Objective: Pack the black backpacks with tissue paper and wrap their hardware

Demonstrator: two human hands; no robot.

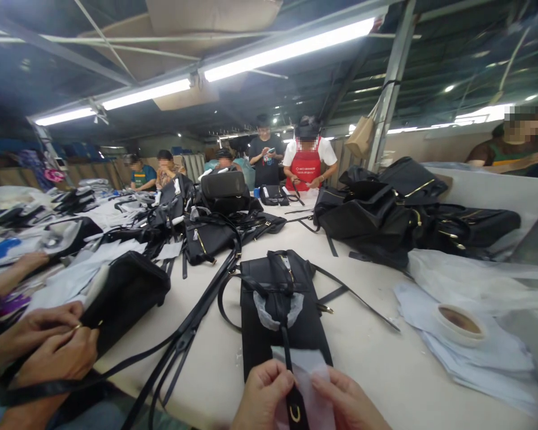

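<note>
A black backpack [281,322] lies on the table in front of me, with a gold zip and clear plastic wrapped round its handle. A narrow black strap [295,399] with a gold ring runs from it towards me. Behind the strap is a thin white sheet of paper [311,364]. At the strap's left edge my left hand [260,395] is closed, thumb and finger pinching strap and paper together. My right hand [347,399] pinches the right edge of the paper.
Piled black bags [385,215] stand at the right rear, near a tape roll [461,324] on white sheets [484,364]. Long black straps [192,322] cross the table at left. A co-worker's hands [58,346] work beside another black bag [125,292]. Several people stand or sit farther back.
</note>
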